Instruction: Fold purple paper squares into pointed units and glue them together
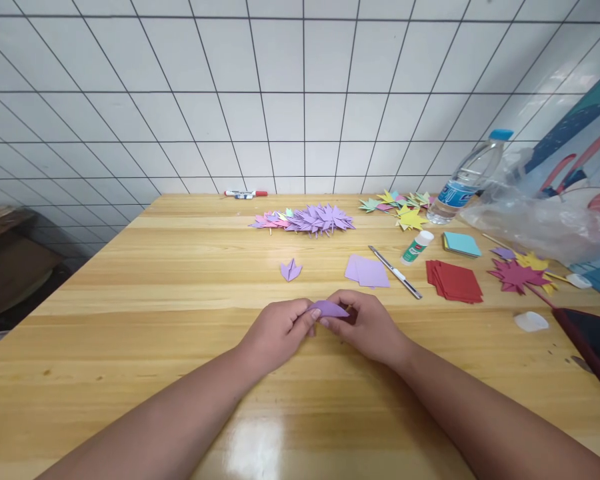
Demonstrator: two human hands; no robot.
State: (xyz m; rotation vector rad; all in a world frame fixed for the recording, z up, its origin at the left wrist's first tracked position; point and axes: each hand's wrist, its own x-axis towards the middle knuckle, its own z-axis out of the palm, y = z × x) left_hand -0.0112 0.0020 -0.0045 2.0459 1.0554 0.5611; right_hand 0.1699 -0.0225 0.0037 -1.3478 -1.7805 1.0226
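White wall tiles (pixel 280 120) back a wooden table (pixel 130 320) where the left hand (pixel 281 333) and right hand (pixel 371 327) both pinch a folded purple paper (pixel 329 309) between them, its long axis running crosswise, tip pointing toward the right hand.

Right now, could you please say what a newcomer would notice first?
Probably the spiky purple paper pile far back on the wooden table. Next, nearer, the purple paper piece between the left hand and right hand; then the square red paper sheets to their right.
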